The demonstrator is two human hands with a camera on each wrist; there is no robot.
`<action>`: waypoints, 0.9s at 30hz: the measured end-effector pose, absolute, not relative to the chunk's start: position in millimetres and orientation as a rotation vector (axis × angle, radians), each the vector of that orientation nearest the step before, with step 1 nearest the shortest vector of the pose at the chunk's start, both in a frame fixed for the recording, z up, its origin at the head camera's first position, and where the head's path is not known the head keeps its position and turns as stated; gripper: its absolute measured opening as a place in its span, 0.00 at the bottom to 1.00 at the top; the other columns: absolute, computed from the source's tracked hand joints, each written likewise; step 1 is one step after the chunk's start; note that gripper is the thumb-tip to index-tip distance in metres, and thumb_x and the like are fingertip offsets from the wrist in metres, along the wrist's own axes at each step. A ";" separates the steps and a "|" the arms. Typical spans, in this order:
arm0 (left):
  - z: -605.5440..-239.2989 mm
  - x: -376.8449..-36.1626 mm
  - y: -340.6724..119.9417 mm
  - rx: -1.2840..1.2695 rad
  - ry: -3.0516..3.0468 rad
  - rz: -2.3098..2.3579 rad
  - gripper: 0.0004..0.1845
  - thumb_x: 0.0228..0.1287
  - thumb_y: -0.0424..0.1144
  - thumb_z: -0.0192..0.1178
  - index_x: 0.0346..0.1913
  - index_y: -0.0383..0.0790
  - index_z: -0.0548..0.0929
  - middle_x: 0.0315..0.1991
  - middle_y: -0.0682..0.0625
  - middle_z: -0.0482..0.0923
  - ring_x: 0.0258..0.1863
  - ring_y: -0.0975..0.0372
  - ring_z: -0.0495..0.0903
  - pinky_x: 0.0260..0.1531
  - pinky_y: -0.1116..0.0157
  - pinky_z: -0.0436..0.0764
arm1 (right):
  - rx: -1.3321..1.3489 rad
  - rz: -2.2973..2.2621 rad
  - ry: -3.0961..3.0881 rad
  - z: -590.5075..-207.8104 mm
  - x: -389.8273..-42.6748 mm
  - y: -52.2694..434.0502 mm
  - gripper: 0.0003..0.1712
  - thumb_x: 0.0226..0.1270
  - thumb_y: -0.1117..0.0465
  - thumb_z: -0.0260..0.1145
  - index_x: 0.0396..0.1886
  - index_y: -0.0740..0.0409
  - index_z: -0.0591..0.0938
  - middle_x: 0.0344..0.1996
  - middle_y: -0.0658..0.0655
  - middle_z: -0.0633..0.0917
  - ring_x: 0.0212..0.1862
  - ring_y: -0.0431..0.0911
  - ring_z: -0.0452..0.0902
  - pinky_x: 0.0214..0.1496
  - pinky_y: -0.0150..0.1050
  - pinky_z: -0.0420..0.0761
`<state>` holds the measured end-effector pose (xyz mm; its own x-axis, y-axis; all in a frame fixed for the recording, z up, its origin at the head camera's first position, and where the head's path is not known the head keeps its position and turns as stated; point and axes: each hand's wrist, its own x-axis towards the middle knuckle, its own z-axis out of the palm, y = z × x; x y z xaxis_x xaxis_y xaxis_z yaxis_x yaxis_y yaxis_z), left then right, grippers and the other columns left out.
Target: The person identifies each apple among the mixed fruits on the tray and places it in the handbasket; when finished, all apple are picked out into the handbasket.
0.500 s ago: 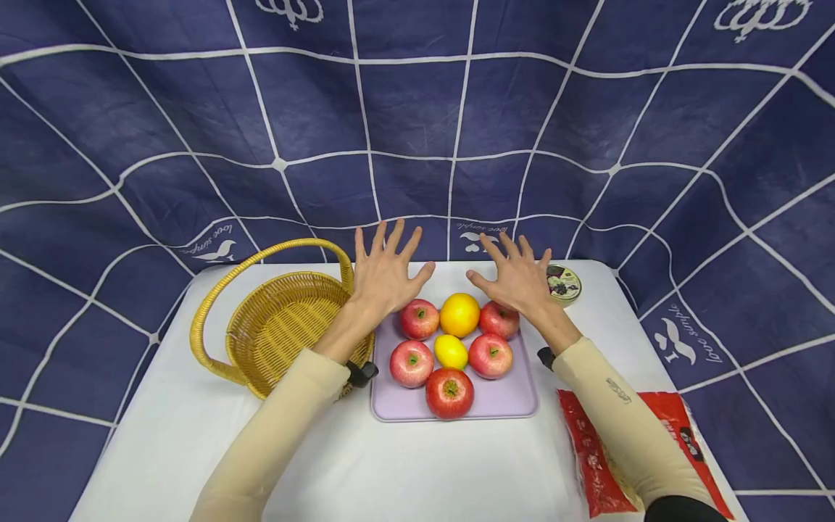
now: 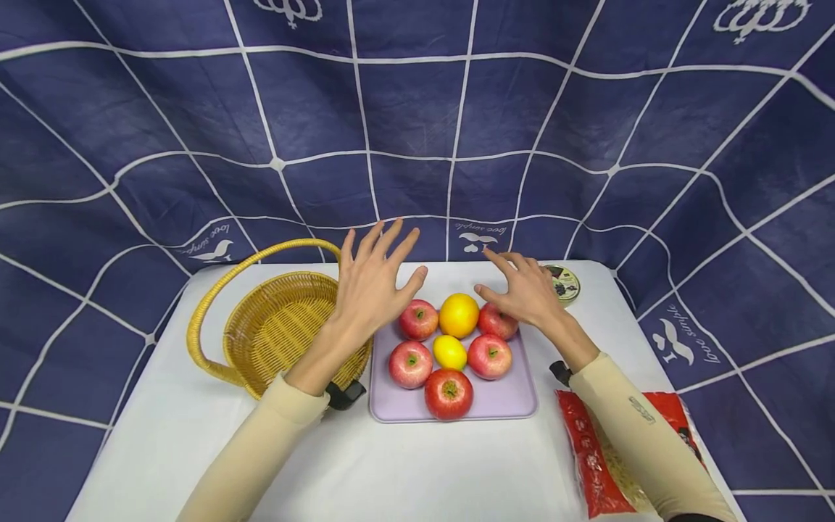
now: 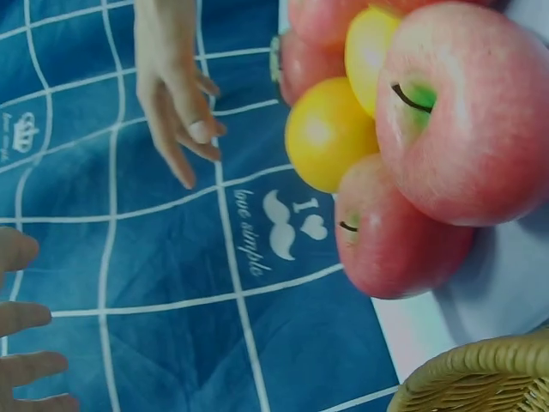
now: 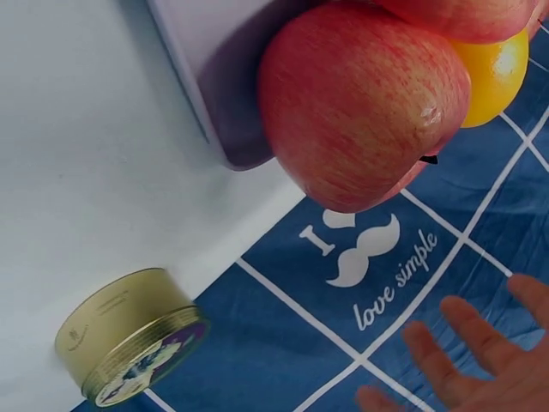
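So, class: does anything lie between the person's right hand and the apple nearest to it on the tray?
Nothing visible does. The right hand hovers with fingers spread just above the back right apple on the purple tray. The small round tin sits off to the hand's right, out of that path.

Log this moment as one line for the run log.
left hand: open, above tray's far-left apple | right hand: open, over far-right apple | tray: five apples, orange, lemon | basket: left
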<state>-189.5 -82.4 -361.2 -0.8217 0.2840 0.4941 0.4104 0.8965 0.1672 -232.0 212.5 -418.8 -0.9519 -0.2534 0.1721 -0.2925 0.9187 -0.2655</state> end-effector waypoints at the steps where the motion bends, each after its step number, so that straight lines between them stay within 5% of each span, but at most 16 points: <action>1: -359.8 -186.0 -83.8 -0.513 -2.576 -0.388 0.33 0.71 0.63 0.47 0.75 0.57 0.69 0.77 0.50 0.62 0.77 0.51 0.56 0.75 0.42 0.41 | 0.436 0.454 -2.944 -419.0 -230.4 214.0 0.45 0.62 0.30 0.63 0.77 0.34 0.64 0.67 0.59 0.73 0.63 0.64 0.68 0.60 0.72 0.66; 18: -349.5 -136.9 -133.3 -0.569 -2.309 -0.664 0.28 0.68 0.50 0.59 0.70 0.52 0.76 0.72 0.50 0.70 0.68 0.48 0.69 0.67 0.42 0.60 | 0.670 0.595 -3.017 -422.2 -209.8 245.7 0.36 0.65 0.42 0.69 0.72 0.40 0.73 0.62 0.59 0.78 0.63 0.57 0.72 0.65 0.62 0.71; 27: -346.7 -118.1 -156.2 -0.573 -2.232 -0.691 0.26 0.68 0.47 0.57 0.67 0.49 0.79 0.70 0.50 0.73 0.66 0.48 0.72 0.61 0.43 0.64 | 0.630 0.618 -3.013 -427.2 -207.7 255.7 0.36 0.61 0.44 0.74 0.69 0.41 0.76 0.54 0.55 0.81 0.51 0.54 0.78 0.52 0.55 0.79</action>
<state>-118.1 -156.2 -346.7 -0.6423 0.1920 0.7420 0.5778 0.7574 0.3042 -207.7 255.7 -427.2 -0.9195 -0.3847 0.0807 -0.3855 0.8421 -0.3772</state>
